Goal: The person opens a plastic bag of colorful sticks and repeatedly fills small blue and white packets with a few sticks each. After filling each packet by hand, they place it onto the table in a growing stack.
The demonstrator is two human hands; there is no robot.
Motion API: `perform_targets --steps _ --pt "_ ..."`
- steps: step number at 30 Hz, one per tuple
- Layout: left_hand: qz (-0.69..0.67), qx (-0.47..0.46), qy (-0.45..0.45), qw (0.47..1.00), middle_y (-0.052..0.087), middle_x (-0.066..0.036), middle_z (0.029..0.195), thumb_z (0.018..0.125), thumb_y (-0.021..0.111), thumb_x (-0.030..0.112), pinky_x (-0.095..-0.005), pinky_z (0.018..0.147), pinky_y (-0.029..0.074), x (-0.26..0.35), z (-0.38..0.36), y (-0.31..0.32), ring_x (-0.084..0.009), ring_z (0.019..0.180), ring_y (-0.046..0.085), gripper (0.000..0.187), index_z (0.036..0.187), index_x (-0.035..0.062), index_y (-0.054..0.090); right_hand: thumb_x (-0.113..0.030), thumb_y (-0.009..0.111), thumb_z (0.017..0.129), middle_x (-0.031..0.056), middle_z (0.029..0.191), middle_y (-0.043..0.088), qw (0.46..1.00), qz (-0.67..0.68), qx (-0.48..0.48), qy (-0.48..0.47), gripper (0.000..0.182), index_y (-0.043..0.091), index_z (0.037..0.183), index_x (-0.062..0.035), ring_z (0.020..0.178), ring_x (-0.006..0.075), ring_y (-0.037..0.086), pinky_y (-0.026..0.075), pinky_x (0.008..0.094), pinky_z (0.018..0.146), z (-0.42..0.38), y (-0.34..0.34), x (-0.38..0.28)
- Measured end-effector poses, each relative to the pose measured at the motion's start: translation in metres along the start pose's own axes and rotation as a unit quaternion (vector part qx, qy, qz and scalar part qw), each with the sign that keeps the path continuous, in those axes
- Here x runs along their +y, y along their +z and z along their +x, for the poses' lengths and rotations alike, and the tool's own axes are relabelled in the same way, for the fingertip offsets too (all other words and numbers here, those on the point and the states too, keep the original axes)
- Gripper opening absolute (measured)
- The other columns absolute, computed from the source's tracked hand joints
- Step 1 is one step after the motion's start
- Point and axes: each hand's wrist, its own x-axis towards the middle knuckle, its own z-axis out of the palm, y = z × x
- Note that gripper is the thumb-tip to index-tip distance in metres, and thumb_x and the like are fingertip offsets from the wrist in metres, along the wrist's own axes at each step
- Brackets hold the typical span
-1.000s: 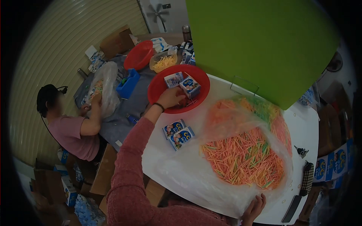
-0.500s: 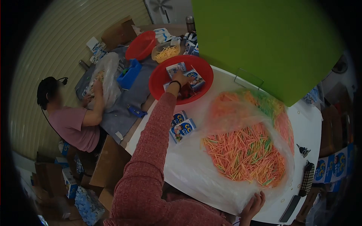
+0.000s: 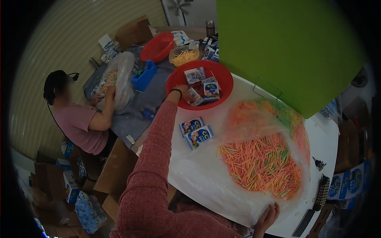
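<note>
Left hand (image 3: 183, 90) reaches into a round red plastic bowl (image 3: 222, 75), fingers closed on a small printed box (image 3: 196, 96); right hand (image 3: 266, 219) pinches the clear plastic bag of coloured sticks (image 3: 260, 164) at the white desk (image 3: 321, 135) edge

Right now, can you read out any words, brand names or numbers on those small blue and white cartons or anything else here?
None can be read.
Small blue and white cartons on the white table: print too blurred.
Cartons in the red round plastic basin, by the left hand: blurred.
Stacked blue cartons at right: too small.
</note>
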Motion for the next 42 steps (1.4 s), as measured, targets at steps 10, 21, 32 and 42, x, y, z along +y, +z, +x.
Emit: perform_targets --steps 10,21,32,42 --pt "-0.368 0.05 0.149 0.916 0.061 -0.017 0.12 0.071 0.081 0.033 -0.0349 0.096 0.044 -0.01 -0.048 -0.007 -0.0278 0.115 0.056 0.069 0.124 -0.0015 0.053 -0.006 0.052 0.093 0.0196 0.132 0.046 1.0 0.014 0.0 -0.016 0.021 0.057 0.112 -0.0003 0.123 0.0358 0.045 0.036 0.0418 0.104 0.002 0.001 0.002" --pt "-0.768 0.276 0.173 0.552 0.047 -0.012 0.117 0.083 0.071 0.005 -0.0299 0.082 0.05 0.029 -0.226 0.127 -0.0192 0.101 0.054 0.056 0.124 0.0056 0.034 -0.005 0.051 0.093 0.0192 0.134 0.046 0.998 -0.029 0.002 -0.052 0.022 0.057 0.114 -0.0002 0.122 0.0344 0.047 0.039 0.0405 0.102 0.003 0.0 0.004" --pt "-0.197 0.42 0.258 0.848 0.05 -0.017 0.118 0.087 0.067 0.02 -0.0388 0.091 0.042 0.055 -0.36 0.195 -0.0323 0.103 0.051 0.053 0.131 0.0029 0.043 -0.011 0.069 0.082 0.0206 0.135 0.042 0.963 -0.043 -0.003 -0.267 0.045 0.053 0.123 -0.0065 0.125 0.0388 0.041 0.036 0.0478 0.101 -0.032 -0.011 -0.063" --pt "-0.127 0.318 0.189 0.92 0.062 -0.023 0.099 0.084 0.067 0.045 -0.0463 0.067 0.053 0.127 -0.313 0.181 -0.0399 0.084 0.063 0.056 0.11 -0.0031 0.055 -0.015 0.064 0.076 0.0033 0.082 0.059 0.816 -0.048 -0.349 -0.458 0.023 0.062 0.099 -0.0107 0.08 0.0231 0.056 0.044 0.0364 0.075 -0.033 0.052 -0.097"
